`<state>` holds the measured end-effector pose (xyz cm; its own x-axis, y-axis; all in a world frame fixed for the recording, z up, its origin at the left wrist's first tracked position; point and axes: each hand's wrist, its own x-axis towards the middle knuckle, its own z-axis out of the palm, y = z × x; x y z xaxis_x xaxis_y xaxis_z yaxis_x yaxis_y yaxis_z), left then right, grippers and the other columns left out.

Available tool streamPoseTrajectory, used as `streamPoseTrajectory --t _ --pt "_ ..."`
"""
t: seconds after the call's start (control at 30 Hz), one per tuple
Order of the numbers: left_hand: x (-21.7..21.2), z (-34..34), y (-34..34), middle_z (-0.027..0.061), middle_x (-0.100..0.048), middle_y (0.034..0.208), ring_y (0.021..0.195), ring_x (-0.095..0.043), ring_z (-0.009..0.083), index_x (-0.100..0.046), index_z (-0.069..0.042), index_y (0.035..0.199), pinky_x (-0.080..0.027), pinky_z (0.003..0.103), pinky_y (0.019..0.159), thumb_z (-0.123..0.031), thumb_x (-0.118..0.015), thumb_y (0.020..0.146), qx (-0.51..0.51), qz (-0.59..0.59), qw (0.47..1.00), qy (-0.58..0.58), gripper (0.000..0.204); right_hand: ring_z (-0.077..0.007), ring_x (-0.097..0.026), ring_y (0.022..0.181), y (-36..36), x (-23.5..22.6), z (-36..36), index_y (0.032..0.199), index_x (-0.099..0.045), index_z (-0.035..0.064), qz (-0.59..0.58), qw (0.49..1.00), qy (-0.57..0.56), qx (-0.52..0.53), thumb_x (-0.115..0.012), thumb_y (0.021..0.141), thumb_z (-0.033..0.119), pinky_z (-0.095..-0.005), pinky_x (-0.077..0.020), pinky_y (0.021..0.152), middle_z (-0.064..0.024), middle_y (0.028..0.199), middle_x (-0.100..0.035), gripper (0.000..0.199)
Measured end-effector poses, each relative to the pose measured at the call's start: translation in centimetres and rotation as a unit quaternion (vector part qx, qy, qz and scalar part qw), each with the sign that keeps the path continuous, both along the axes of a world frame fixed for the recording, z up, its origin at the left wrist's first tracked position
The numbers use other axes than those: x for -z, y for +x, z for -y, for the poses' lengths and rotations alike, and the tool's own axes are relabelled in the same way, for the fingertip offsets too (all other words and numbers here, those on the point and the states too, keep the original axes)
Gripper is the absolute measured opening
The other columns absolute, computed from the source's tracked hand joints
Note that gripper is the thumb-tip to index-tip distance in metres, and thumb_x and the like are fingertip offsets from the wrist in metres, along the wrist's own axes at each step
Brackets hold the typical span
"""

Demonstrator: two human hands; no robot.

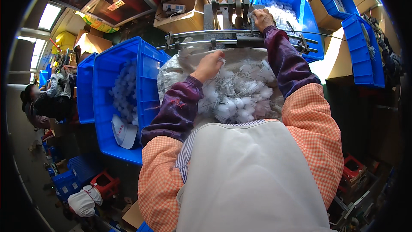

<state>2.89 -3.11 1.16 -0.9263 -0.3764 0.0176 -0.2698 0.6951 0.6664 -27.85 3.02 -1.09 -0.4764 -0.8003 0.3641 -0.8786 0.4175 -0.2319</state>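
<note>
l hand (pixel 208 66), mid-frame, pinched nearly closed on what looks like a white pc (pixel 222 61), by the bristly pile (pixel 234 103) at centre; r hand (pixel 262 19), upper centre, curled at machine (pixel 230 13), hold unclear. prob best: untangle pcs singly, r fingertips clear of mech.

The person's left hand (pixel 208 67) sits on the near side of the metal machine (pixel 230 16), back upward, its fingers bent and drawn in toward the thumb. The right hand (pixel 262 19) reaches farther forward, at the machine's right side, knuckles up, fingers curled. Both elbows are bent, and the purple-cuffed forearms angle inward toward the machine, wrists nearly straight.
</note>
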Motion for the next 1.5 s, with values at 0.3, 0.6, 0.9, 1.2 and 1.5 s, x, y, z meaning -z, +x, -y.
streamPoseTrajectory --t 0.3,0.6,0.9,1.2,1.5 --pt "-1.7 -1.8 -1.8 0.0161 -0.058 0.098 0.093 -0.057 0.0305 -0.055 -0.002 0.098 -0.045 0.034 0.078 -0.005 -0.059 0.076 0.053 -0.129 0.99 0.019 0.022 -0.0267 -0.049 0.097 0.1 0.1 0.0 0.09 -0.059 0.0108 -0.01 1.0 -0.006 -0.008 -0.054 0.081 0.025 -0.0388 -0.0388 0.083 -0.0056 0.094 -0.059 0.017" --pt "-1.5 -2.1 -1.9 0.0138 -0.058 0.094 0.089 -0.057 0.0306 -0.056 -0.004 0.097 -0.046 0.034 0.076 -0.005 -0.062 0.075 0.03 -0.151 0.988 -0.006 0.023 -0.0228 -0.049 0.102 -0.1 -0.7 0.2 0.098 -0.062 0.0184 0.04 0.997 0.061 0.038 -0.054 0.081 0.028 -0.0414 -0.0325 0.089 0.0002 0.103 -0.06 0.022" --pt "-1.9 -2.3 -2.3 0.0154 -0.055 0.097 0.085 -0.056 0.0329 -0.055 -0.004 0.097 -0.044 0.035 0.074 -0.004 -0.06 0.076 0.018 -0.211 0.977 0.014 0.021 -0.0273 -0.034 0.115 1.7 -2.1 -2.3 0.104 -0.061 0.015 0.04 0.983 0.116 0.139 -0.053 0.076 0.034 -0.0448 -0.0226 0.096 -0.0076 0.115 -0.049 0.035" --pt "-1.8 -2.7 -2.9 0.0091 -0.06 0.087 0.086 -0.057 0.0273 -0.06 -0.007 0.093 -0.045 0.032 0.076 -0.007 -0.065 0.074 0.012 -0.203 0.979 0.028 0.02 -0.0282 -0.037 0.108 5.1 -0.6 1.7 0.098 -0.061 0.0116 0.004 0.989 0.077 0.129 -0.049 0.079 0.029 -0.0438 -0.0238 0.091 -0.0104 0.108 -0.05 0.029" --pt "-3.0 -2.2 -2.4 0.0011 -0.063 0.085 0.076 -0.051 0.007 -0.063 -0.01 0.088 -0.042 0.019 0.062 -0.008 -0.067 0.074 -0.088 -0.187 0.978 0.039 0.015 -0.0264 -0.042 0.107 4.6 -1.4 0.6 0.097 -0.062 0.0113 -0.012 0.988 0.096 0.124 -0.049 0.079 0.028 -0.0435 -0.0259 0.09 -0.0094 0.106 -0.053 0.027"
